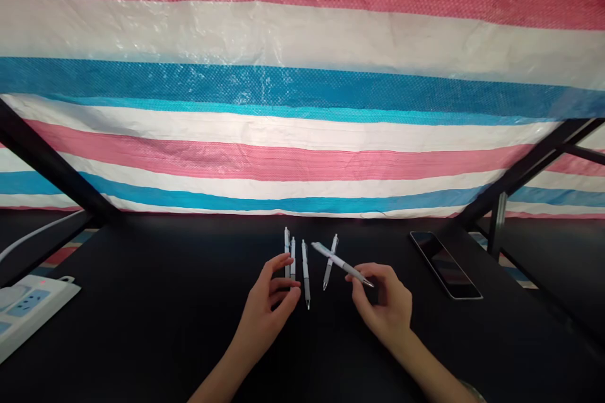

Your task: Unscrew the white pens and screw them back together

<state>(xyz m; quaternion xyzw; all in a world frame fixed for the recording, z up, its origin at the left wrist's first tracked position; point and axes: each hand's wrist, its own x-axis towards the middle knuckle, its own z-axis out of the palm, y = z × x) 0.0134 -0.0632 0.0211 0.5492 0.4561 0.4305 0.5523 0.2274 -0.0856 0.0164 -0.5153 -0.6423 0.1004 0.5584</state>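
Several white retractable pens lie on the black tabletop (155,327), in front of me and pointing away from me. My left hand (267,305) curls around the lower ends of two side-by-side pens (287,245) (292,255), which its fingers partly hide. I cannot tell whether it grips them. Just right of it lies a third pen (305,274), and a fourth (329,261) lies slanted beyond it. My right hand (385,302) pinches a fifth pen (341,264) between thumb and fingers, holding it crosswise above the fourth.
A black smartphone (445,264) lies on the table to the right. A white power strip (28,318) with a cable (38,236) sits at the left edge. Black metal struts (50,160) slant up on both sides, and a striped tarpaulin (302,44) hangs behind.
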